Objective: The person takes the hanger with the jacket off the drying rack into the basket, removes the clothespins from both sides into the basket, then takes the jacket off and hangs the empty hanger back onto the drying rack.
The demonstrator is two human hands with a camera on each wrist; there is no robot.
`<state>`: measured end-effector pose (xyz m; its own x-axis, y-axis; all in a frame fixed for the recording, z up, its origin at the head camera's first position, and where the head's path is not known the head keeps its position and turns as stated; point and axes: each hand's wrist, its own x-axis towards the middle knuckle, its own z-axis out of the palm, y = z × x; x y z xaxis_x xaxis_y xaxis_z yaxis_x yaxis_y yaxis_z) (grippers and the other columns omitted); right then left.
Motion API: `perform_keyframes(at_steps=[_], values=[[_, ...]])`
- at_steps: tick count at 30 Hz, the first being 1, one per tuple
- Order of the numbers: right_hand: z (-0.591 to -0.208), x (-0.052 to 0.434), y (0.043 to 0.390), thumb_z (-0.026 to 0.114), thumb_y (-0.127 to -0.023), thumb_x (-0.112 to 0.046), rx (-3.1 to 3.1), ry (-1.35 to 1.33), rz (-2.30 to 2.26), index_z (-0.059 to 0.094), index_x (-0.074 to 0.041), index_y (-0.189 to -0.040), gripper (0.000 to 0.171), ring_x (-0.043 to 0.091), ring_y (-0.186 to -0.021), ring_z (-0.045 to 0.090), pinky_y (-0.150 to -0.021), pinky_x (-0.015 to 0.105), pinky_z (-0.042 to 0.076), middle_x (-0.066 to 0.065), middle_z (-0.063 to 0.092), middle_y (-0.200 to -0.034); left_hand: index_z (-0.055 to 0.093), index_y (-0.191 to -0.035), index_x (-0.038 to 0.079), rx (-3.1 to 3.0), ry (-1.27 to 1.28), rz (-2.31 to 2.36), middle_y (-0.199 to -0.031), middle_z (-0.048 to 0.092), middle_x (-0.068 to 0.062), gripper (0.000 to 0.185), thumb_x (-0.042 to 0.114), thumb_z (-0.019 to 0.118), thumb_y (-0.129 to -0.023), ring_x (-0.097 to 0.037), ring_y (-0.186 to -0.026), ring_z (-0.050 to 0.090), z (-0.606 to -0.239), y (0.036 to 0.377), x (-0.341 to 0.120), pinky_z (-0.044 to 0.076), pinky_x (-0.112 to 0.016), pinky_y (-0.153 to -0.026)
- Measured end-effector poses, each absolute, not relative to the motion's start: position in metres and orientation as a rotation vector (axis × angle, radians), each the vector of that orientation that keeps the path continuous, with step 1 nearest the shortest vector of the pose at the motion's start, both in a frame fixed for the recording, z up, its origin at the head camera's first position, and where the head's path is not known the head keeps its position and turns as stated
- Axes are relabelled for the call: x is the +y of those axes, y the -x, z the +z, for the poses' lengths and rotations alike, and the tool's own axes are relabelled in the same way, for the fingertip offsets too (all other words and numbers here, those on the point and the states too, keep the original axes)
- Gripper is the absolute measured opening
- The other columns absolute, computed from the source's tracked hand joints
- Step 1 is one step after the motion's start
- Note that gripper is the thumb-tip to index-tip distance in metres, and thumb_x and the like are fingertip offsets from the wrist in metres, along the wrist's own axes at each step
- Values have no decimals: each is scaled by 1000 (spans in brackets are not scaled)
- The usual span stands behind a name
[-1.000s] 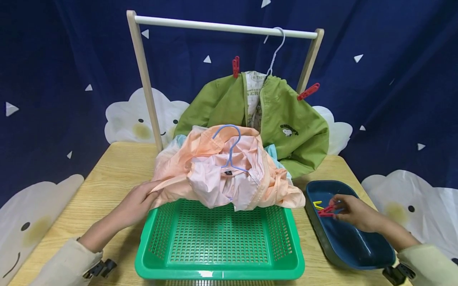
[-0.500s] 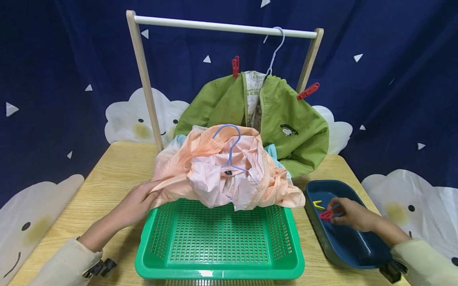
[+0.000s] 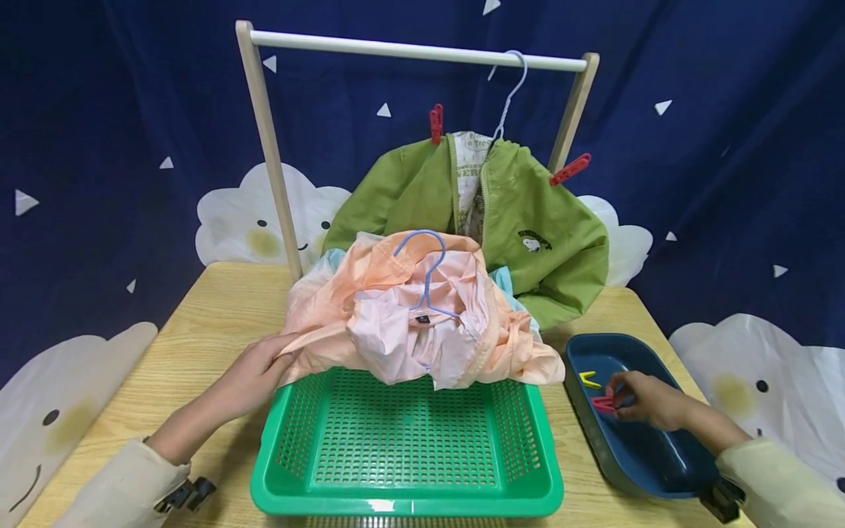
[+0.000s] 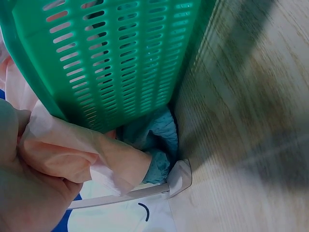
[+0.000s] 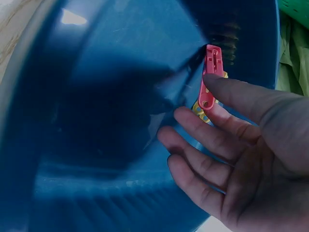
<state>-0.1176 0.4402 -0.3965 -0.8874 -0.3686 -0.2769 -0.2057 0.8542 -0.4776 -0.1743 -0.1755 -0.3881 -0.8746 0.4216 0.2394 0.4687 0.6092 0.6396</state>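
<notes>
A red clip [image 3: 604, 402] and a yellow clip [image 3: 587, 378] lie in the blue tub [image 3: 660, 455]. The right hand [image 3: 643, 400] pinches the red clip. The left hand [image 3: 247, 378] grips the peach jacket [image 3: 396, 315] over the green basket [image 3: 405, 447].

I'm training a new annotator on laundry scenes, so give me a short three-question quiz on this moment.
1. True or false: the green jacket hangs from the rail.
2. What does the right hand pinch? A a red clothespin; B a yellow clothespin; C a hanger.
3. Which garment does the left hand grip?

Key: 1 true. 2 A, inside the blue tray. 3 the peach jacket, draped over the green basket.
</notes>
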Motion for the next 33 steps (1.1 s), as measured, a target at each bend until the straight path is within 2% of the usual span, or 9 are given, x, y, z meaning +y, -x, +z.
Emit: perform_keyframes(at_steps=[5,12,14,21,23,27,31,33], values=[[-400,444,117,76,-83,1,2645,440,-659,58,0,-96,22,19,-83,68,-66,23,50,7,65,-89,64,-134,5,-2767,766,-1151,-100,70,-6,33,6,52,-104,-15,-88,56,-389,175,-175,45,-29,-74],[-403,446,118,76,-84,-1,2665,436,-636,61,2,-99,22,22,-87,69,-69,25,54,9,66,-93,60,-142,17,-2780,816,-1168,-128,69,-3,36,17,48,-108,-13,-105,61,-391,178,-174,52,-31,-89],[-403,446,118,76,-85,-4,2666,435,-640,61,3,-101,23,20,-87,69,-70,25,54,10,67,-94,61,-140,16,-2781,810,-1168,-126,70,-4,35,16,48,-108,-12,-103,60,-392,178,-174,52,-31,-89],[-402,445,116,67,-97,-15,2659,402,-668,64,4,-106,21,0,-88,65,-69,23,52,10,69,-103,59,-143,17,-2729,877,-1158,-133,67,-2,37,17,48,-108,-9,-104,59,-393,180,-173,50,-28,-89],[-401,445,115,64,-99,-17,2656,394,-681,65,3,-108,22,-3,-88,64,-69,23,52,9,69,-104,60,-141,16,-2730,868,-1159,-121,71,-3,36,18,49,-108,-8,-98,59,-393,179,-174,50,-27,-85],[-397,445,114,63,-100,-19,2705,371,-655,65,5,-112,27,-3,-89,62,-70,24,52,9,69,-106,66,-134,13,-2745,834,-1153,-110,73,-3,31,21,51,-107,-12,-101,63,-391,177,-173,53,-34,-85],[-391,442,113,62,-101,-18,2783,374,-638,66,6,-113,27,-2,-90,61,-71,24,52,8,69,-106,66,-133,12,-2749,813,-1121,-118,74,-4,32,24,50,-107,-21,-110,67,-390,177,-172,54,-44,-90],[-388,437,113,62,-101,-16,2818,389,-656,66,6,-113,25,-3,-91,61,-72,24,53,9,70,-106,66,-132,12,-2742,802,-1098,-118,74,-5,32,25,50,-107,-23,-109,67,-389,177,-171,54,-46,-90]])
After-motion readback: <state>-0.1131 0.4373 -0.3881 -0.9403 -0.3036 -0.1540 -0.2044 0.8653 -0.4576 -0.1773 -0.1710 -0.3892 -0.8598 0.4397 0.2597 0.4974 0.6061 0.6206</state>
